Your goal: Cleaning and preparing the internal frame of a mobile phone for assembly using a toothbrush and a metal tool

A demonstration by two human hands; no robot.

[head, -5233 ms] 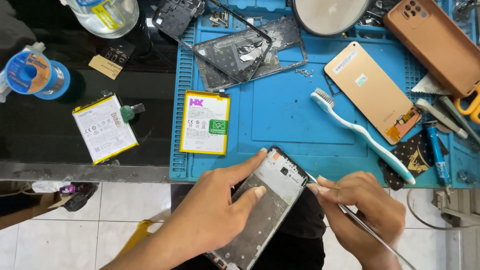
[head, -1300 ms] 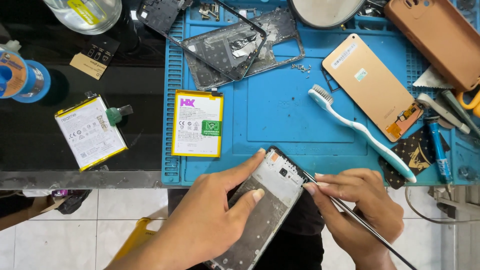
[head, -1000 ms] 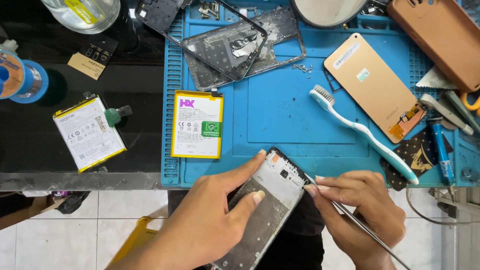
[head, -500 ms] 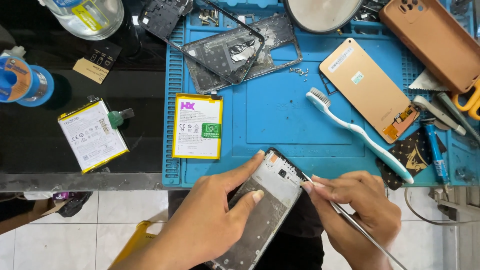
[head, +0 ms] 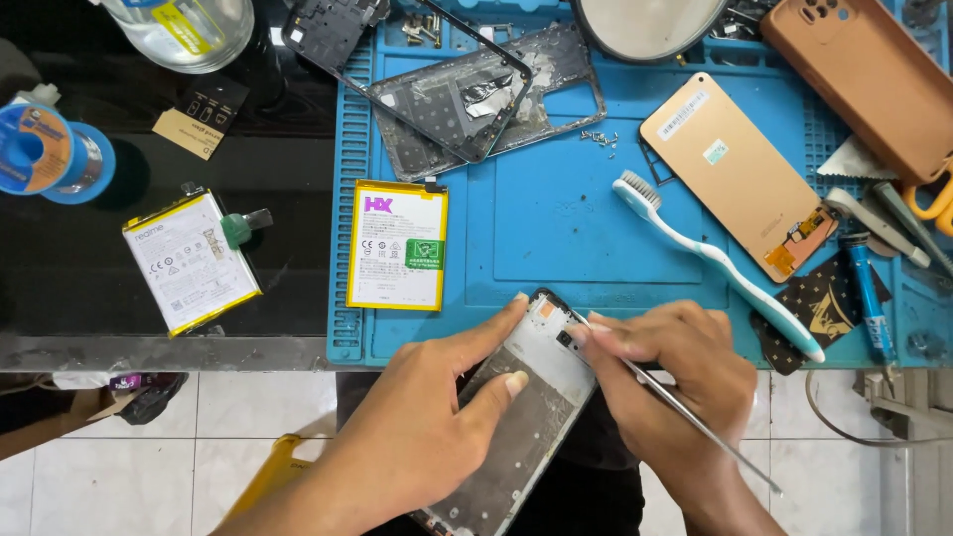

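My left hand [head: 427,417] grips an opened phone frame [head: 526,417] at the near edge of the blue work mat [head: 556,218], thumb on its inner side, index finger along its top left edge. My right hand [head: 660,382] pinches thin metal tweezers [head: 685,417], their tip touching the frame's top right corner. The frame tilts down toward me over the table edge.
On the mat lie a white-and-yellow battery [head: 397,245], a toothbrush [head: 715,258], a gold display panel [head: 740,174], a second phone frame with back plate [head: 467,94], loose screws [head: 599,139] and a tan case [head: 864,79]. Another battery [head: 191,262] and tape rolls [head: 50,154] sit on the black table.
Both hands stay on the phone frame; the tweezers tip has shifted slightly at the top corner. The view drifts a little.
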